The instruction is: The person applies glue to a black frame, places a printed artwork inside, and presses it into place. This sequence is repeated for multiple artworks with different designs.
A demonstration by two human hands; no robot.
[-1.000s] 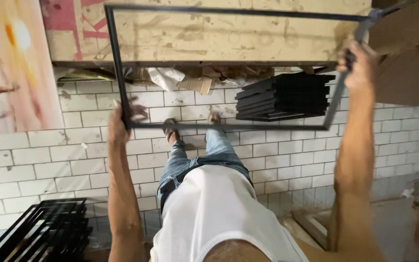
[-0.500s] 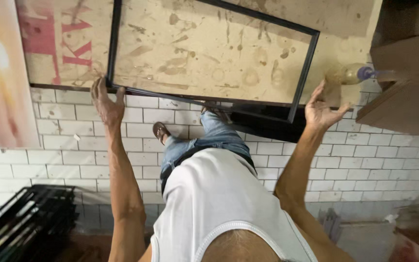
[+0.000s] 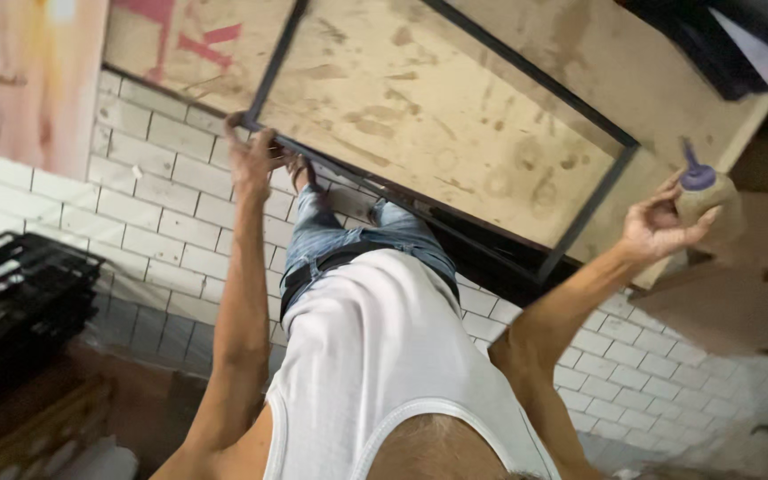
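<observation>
Our left hand (image 3: 255, 160) grips the near-left corner of the black metal frame (image 3: 580, 222), which lies flat on the stained worktop (image 3: 420, 107). Our right hand (image 3: 660, 227) is off the frame, fingers spread and loosely curled, just beside a purple-capped bottle (image 3: 708, 197) at the right.

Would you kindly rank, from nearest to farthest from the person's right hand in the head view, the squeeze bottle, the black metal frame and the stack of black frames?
1. squeeze bottle, touching the right hand at the right edge.
2. black metal frame, just left of that hand, lying on the wooden board.
3. stack of black frames, far off at lower left.
</observation>
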